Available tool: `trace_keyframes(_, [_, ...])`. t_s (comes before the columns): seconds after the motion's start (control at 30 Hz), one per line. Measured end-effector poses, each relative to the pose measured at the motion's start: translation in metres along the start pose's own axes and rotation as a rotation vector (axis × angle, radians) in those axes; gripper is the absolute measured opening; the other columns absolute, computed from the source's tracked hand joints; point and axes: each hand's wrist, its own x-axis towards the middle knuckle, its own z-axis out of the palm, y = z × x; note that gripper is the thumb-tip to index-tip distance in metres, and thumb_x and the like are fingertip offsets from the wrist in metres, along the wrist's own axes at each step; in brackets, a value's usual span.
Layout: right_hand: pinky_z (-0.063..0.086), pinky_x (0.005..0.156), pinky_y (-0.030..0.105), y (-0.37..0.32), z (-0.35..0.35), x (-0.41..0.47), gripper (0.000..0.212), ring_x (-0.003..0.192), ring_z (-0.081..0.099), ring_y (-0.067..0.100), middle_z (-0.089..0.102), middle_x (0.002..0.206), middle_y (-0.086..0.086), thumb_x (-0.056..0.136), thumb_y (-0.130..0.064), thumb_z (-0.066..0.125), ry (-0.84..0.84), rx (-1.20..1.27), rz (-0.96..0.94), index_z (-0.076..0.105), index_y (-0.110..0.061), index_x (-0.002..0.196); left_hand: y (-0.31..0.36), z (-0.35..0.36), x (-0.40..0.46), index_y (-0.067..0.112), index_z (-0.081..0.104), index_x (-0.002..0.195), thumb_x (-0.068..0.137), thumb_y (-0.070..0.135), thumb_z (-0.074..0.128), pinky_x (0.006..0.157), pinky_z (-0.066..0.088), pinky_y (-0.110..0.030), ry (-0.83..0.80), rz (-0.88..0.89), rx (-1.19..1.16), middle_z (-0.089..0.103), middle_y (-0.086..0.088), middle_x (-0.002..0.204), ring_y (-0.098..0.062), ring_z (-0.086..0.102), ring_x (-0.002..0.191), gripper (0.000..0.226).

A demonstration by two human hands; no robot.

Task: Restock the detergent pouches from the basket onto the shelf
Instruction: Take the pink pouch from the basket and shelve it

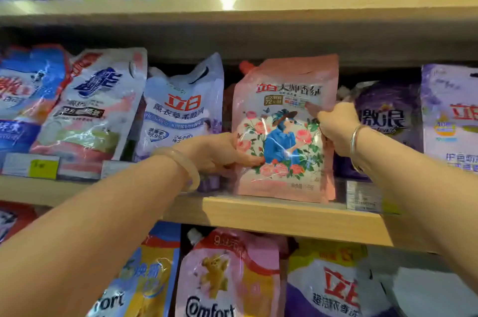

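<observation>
A pink detergent pouch (284,99) printed with roses and a figure in blue stands upright on the middle wooden shelf (271,213). My left hand (219,152) grips its lower left edge, thumb on the front. My right hand (336,127) pinches its right edge higher up. The pouch's bottom rests at the shelf's front lip, between a white-and-lavender pouch (181,114) on the left and a dark purple pouch (385,120) on the right. The basket is out of view.
The upper shelf board (232,8) hangs close above the pink pouch. More pouches fill the row above and the row below (227,278). Price tags (42,169) sit on the shelf's front at left and right.
</observation>
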Motion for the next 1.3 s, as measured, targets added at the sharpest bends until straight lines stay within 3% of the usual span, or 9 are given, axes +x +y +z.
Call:
trace_keyframes(0.27, [0.028, 0.045, 0.022, -0.023, 0.040, -0.013, 0.020, 0.053, 0.029, 0.011, 0.034, 0.064, -0.002, 0.092, -0.026, 0.057, -0.160, 0.166, 0.167, 0.047, -0.010, 0.095, -0.017, -0.034, -0.006, 0.011, 0.048, 0.072, 0.079, 0.017, 0.072, 0.074, 0.055, -0.030, 0.122, -0.061, 0.044, 0.062, 0.000, 0.072, -0.013, 0.059, 0.069, 0.025])
trace_keyframes(0.4, [0.046, 0.055, 0.022, -0.031, 0.063, -0.014, 0.019, 0.059, 0.044, 0.013, 0.050, 0.075, 0.003, 0.090, -0.021, 0.060, -0.322, -0.050, 0.112, 0.058, -0.003, 0.090, -0.029, -0.050, -0.005, 0.010, 0.042, 0.070, 0.080, 0.021, 0.070, 0.041, 0.048, -0.010, 0.210, -0.080, 0.197, 0.050, -0.002, 0.076, -0.011, 0.049, 0.064, 0.032])
trace_keyframes(0.5, [0.056, 0.072, 0.039, -0.035, 0.059, -0.027, 0.035, 0.073, 0.060, 0.029, 0.065, 0.078, 0.013, 0.078, -0.018, 0.074, -0.551, -0.225, 0.223, 0.057, 0.005, 0.099, -0.033, -0.055, 0.001, 0.009, 0.046, 0.074, 0.075, 0.021, 0.075, 0.051, 0.051, -0.018, 0.167, -0.121, 0.205, 0.054, -0.002, 0.078, -0.013, 0.053, 0.068, 0.031])
trace_keyframes(0.57, [0.048, 0.088, 0.062, -0.033, 0.048, -0.033, 0.048, 0.106, 0.057, 0.044, 0.063, 0.111, 0.026, 0.076, -0.012, 0.074, -0.731, -0.289, 0.397, 0.052, 0.011, 0.111, -0.033, -0.054, 0.001, 0.006, 0.046, 0.076, 0.069, 0.023, 0.080, 0.056, 0.045, -0.021, 0.112, -0.154, 0.339, 0.055, -0.003, 0.074, -0.015, 0.050, 0.066, 0.038])
trace_keyframes(0.63, [0.043, 0.096, 0.062, -0.030, 0.041, -0.036, 0.043, 0.118, 0.050, 0.048, 0.043, 0.140, 0.028, 0.079, -0.001, 0.068, -0.845, -0.241, 0.485, 0.050, 0.012, 0.115, -0.032, -0.052, 0.002, 0.005, 0.045, 0.082, 0.066, 0.024, 0.082, 0.054, 0.039, -0.024, 0.053, -0.207, 0.497, 0.056, -0.006, 0.076, -0.015, 0.046, 0.060, 0.044])
trace_keyframes(0.7, [0.048, 0.095, 0.056, -0.028, 0.044, -0.039, 0.025, 0.117, 0.052, 0.046, 0.034, 0.146, 0.027, 0.079, 0.005, 0.066, -0.825, -0.228, 0.473, 0.055, 0.013, 0.099, -0.031, -0.050, 0.003, 0.008, 0.053, 0.091, 0.061, 0.029, 0.084, 0.052, 0.039, -0.026, 0.045, -0.230, 0.596, 0.059, -0.011, 0.086, -0.017, 0.047, 0.058, 0.048])
trace_keyframes(0.87, [0.059, 0.075, 0.043, -0.020, 0.055, -0.042, 0.051, 0.084, 0.067, 0.034, 0.055, 0.118, 0.024, 0.077, 0.000, 0.070, -0.703, -0.323, 0.433, 0.050, 0.017, 0.121, -0.033, -0.042, 0.011, 0.011, 0.049, 0.088, 0.065, 0.030, 0.082, 0.057, 0.042, -0.026, 0.089, -0.201, 0.699, 0.056, -0.009, 0.096, -0.022, 0.052, 0.073, 0.045])
trace_keyframes(1.13, [0.057, 0.082, 0.047, -0.023, 0.046, -0.046, 0.053, 0.116, 0.055, 0.040, 0.051, 0.134, 0.022, 0.071, 0.000, 0.076, -0.663, -0.339, 0.415, 0.052, 0.010, 0.117, -0.018, -0.047, -0.008, 0.007, 0.053, 0.089, 0.067, 0.032, 0.081, 0.050, 0.040, -0.025, 0.018, -0.193, 0.526, 0.054, -0.008, 0.075, -0.018, 0.047, 0.059, 0.044])
trace_keyframes(1.3, [0.054, 0.084, 0.055, -0.026, 0.041, -0.046, 0.046, 0.078, 0.064, 0.030, 0.063, 0.103, 0.015, 0.069, -0.014, 0.080, -0.698, -0.338, 0.459, 0.059, 0.004, 0.105, 0.007, -0.064, -0.031, 0.011, 0.059, 0.112, 0.073, 0.028, 0.077, 0.073, 0.041, -0.030, 0.276, 0.138, 0.693, 0.056, -0.008, 0.095, -0.022, 0.051, 0.084, 0.046])
